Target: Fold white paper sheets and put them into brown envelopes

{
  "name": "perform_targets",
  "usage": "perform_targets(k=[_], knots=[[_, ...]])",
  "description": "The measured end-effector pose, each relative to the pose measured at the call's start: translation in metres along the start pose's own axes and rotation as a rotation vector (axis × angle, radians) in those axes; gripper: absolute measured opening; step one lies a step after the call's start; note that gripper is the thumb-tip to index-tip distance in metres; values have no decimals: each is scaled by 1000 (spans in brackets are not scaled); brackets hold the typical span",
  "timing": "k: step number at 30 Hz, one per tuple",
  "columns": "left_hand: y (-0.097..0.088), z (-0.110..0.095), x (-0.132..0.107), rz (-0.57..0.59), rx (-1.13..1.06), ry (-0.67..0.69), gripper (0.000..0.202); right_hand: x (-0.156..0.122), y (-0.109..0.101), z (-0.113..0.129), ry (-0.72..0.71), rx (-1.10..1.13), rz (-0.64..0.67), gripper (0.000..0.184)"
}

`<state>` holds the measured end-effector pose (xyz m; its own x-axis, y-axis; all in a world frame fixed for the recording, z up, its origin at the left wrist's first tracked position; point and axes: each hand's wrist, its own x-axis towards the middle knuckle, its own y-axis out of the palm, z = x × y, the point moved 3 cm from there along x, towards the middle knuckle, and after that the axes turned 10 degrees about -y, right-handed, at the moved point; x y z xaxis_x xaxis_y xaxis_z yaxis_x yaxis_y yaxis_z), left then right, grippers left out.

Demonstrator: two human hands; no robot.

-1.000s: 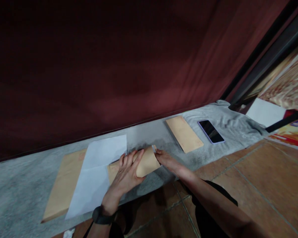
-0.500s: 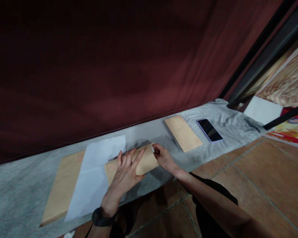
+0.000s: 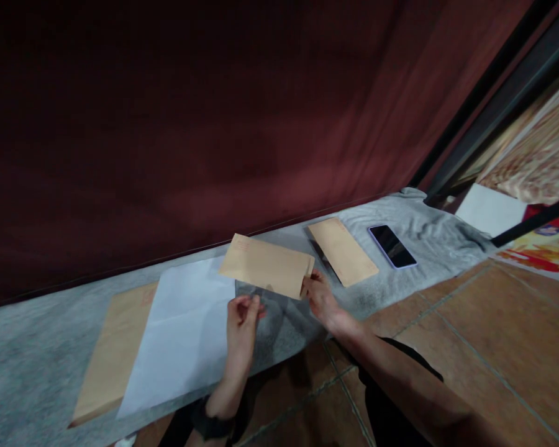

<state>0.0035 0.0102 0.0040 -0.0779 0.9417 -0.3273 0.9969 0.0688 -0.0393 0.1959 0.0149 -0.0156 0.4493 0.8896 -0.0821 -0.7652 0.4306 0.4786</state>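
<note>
A: Where is the envelope (image 3: 268, 264)?
B: Above the cloth (image 3: 272, 347), ahead of the left hand (image 3: 245, 316) and to the left of the right hand (image 3: 320, 298). It overlaps the far right corner of the sheet (image 3: 177, 338).
A: State its long axis and the nearer hand.
B: The axis runs crosswise, with the right end slanting toward the person. The right hand is nearer; it is in contact with that end.
A: State of each hand?
B: Right: fingers and thumb closed on the envelope's end. Left: fingers loosely curled, apart from the envelope's near edge, nothing visible in its hold.
A: What differs from the frame half a second ago?
B: There, the left hand lies spread on the envelope, which bows up. Now that hand is off it, and the envelope is flatter and farther from the person. The second envelope (image 3: 342, 251) remains beside the phone (image 3: 392, 246).
</note>
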Motion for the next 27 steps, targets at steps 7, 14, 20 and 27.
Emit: perform_targets(k=[7, 14, 20, 27], knots=[[35, 13, -10, 303, -401, -419, 50, -27, 17, -1, 69, 19, 69, 29], [15, 10, 9, 331, -162, -405, 38, -15, -12, 17, 121, -122, 136, 31], [-1, 17, 17, 349, 140, -298, 28, -5, -30, 20, -291, -674, 310, 29], [-20, 5, 19, 118, 679, -63, 8, -43, -18, 1, -649, -1347, 947, 57]])
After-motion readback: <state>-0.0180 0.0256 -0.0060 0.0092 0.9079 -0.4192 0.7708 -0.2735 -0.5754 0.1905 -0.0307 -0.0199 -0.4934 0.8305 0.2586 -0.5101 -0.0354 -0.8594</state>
